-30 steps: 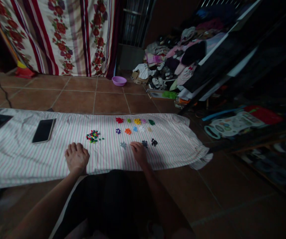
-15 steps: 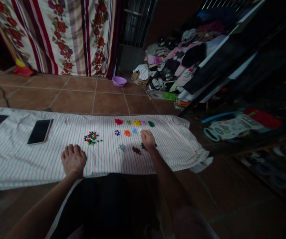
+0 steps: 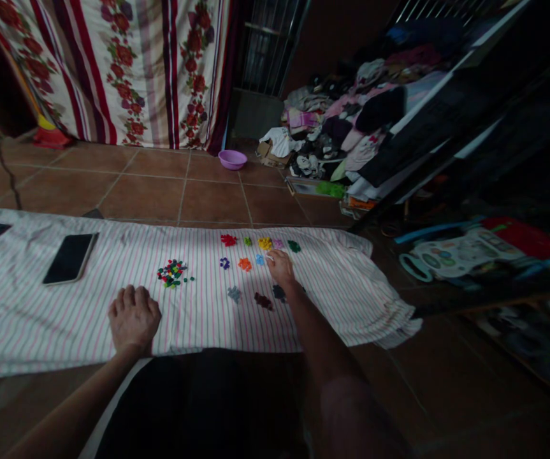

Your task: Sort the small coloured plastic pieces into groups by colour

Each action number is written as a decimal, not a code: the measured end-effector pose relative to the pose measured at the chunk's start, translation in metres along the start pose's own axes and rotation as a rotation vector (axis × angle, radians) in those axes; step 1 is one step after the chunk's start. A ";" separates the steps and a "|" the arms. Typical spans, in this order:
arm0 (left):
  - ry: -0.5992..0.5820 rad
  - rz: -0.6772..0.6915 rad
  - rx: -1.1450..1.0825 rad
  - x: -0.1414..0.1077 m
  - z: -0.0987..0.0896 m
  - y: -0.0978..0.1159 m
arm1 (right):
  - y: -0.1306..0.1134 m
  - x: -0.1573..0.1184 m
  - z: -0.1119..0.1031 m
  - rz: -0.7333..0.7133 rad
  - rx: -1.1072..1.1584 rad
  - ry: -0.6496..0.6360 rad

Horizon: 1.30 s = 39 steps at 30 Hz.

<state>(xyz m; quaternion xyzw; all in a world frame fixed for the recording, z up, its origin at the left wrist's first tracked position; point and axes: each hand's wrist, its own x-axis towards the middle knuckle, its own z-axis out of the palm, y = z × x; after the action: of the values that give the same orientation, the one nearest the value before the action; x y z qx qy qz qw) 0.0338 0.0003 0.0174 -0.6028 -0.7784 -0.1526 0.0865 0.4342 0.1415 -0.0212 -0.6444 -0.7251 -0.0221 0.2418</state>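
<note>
My left hand (image 3: 134, 319) rests palm down on the striped cloth (image 3: 88, 325), fingers side by side and slightly bent, holding nothing visible. Just ahead and right of it lies a mixed pile of small coloured pieces (image 3: 171, 273). My right hand (image 3: 281, 266) is closed in a pinch, with a bit of white at its fingertips; what it grips is too small to make out. Around it sit sorted heaps: light blue pieces (image 3: 260, 259), yellow pieces (image 3: 264, 243), pink pieces (image 3: 277, 243) and orange pieces (image 3: 245, 264). The right forearm partly covers the black pieces (image 3: 279, 292).
Other heaps are red pieces (image 3: 228, 240), dark green pieces (image 3: 294, 246), grey pieces (image 3: 234, 293) and brown pieces (image 3: 263, 301). A phone (image 3: 71, 258) lies at left. Beyond the cloth are a purple basin (image 3: 232, 159) and piled clothes (image 3: 332, 121).
The camera view has shifted slightly. My right hand has moved a little forward and left among the heaps, still pinched. My left hand keeps resting on the cloth.
</note>
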 end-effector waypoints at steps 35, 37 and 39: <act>-0.034 -0.008 -0.023 0.000 -0.007 0.004 | -0.002 -0.017 -0.011 -0.036 0.122 -0.017; -0.040 -0.010 -0.019 0.000 -0.006 0.004 | 0.001 -0.013 -0.015 -0.009 0.172 0.019; -0.044 -0.016 -0.020 0.000 -0.006 0.003 | 0.005 -0.009 -0.021 0.032 0.205 0.070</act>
<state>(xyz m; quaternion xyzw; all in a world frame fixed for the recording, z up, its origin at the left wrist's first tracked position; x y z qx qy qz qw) 0.0366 -0.0008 0.0234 -0.6005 -0.7834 -0.1479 0.0618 0.4468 0.1267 -0.0072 -0.6266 -0.7044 0.0336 0.3318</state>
